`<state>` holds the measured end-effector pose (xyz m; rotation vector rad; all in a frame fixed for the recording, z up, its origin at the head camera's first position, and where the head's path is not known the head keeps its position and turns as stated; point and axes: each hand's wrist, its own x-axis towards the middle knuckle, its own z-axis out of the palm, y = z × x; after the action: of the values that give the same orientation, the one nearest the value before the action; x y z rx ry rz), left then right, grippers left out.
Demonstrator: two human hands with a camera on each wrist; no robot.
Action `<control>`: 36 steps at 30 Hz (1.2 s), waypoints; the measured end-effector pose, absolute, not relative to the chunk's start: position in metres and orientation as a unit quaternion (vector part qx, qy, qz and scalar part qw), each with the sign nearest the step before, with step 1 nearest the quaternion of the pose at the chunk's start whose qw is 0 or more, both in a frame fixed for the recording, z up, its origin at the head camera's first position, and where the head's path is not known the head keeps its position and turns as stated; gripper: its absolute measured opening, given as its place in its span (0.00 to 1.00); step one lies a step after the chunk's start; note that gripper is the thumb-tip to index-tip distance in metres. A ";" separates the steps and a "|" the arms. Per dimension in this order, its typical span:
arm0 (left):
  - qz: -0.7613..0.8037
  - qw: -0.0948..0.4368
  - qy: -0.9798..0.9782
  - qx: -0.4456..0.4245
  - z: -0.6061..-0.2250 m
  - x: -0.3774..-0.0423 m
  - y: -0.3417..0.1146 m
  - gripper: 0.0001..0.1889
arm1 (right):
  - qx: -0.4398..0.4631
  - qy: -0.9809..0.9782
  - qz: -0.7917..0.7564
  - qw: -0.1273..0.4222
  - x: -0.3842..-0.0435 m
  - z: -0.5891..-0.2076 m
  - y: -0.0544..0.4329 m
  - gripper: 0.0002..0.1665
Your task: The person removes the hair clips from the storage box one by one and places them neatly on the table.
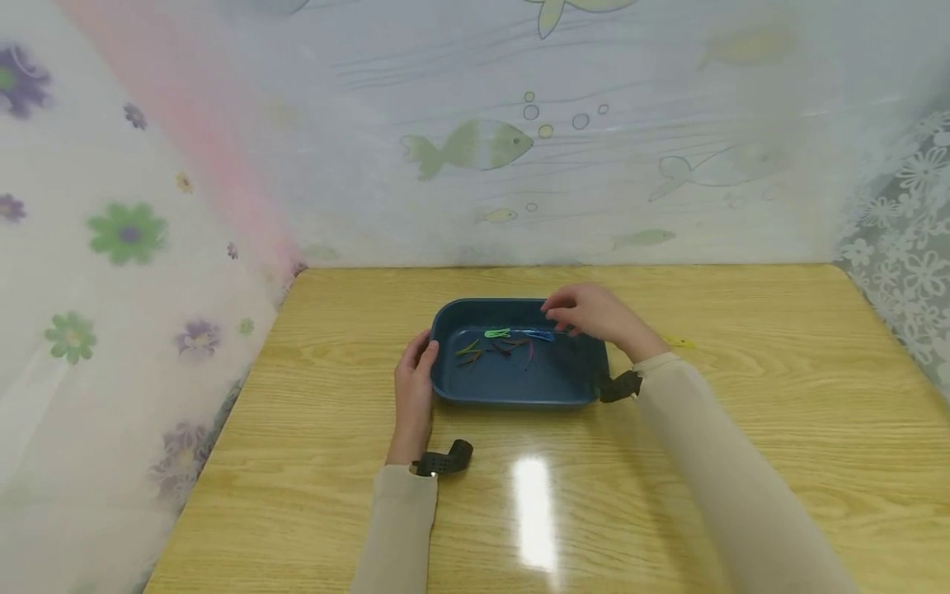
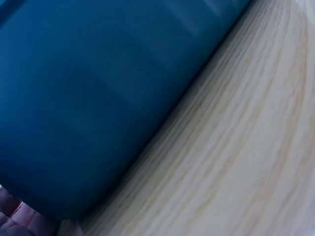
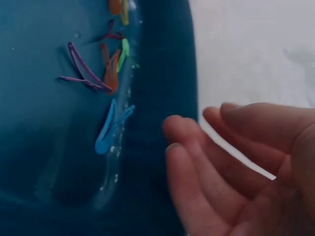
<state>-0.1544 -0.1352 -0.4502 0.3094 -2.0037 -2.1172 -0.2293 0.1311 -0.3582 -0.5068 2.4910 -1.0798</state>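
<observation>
Though apart, clips (image 1: pixel 542 337) near right hand (image 1: pixel 594 313).

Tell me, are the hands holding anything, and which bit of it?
The left hand holds the blue tub by its left end. The right hand holds nothing that can be seen.

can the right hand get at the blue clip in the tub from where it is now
Probably yes: the right hand looks empty and is close by at the tub's rim, with nothing lying over the blue clip.
</observation>
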 end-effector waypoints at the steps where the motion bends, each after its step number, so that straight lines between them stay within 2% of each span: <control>1: -0.718 0.103 -0.680 0.106 -0.450 -0.154 -0.135 0.20 | -0.179 0.885 -0.382 0.197 -0.231 -0.359 0.130 0.18; 6: -0.723 0.100 -0.676 0.103 -0.449 -0.155 -0.136 0.19 | -0.178 0.884 -0.364 0.232 -0.236 -0.365 0.122 0.18; 12: -0.725 0.093 -0.676 0.099 -0.449 -0.155 -0.136 0.19 | -0.176 0.887 -0.347 0.249 -0.239 -0.370 0.115 0.20; 21: -0.714 0.082 -0.688 0.102 -0.445 -0.154 -0.137 0.19 | -0.167 0.901 -0.314 0.249 -0.240 -0.376 0.106 0.19; 36: -0.711 0.104 -0.690 0.089 -0.451 -0.154 -0.137 0.21 | -0.192 0.925 -0.213 0.249 -0.238 -0.374 0.098 0.19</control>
<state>-0.1538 -0.1369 -0.4510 0.2625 -2.0352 -2.0955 -0.2382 0.0981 -0.3737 -0.5234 2.5195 -0.5809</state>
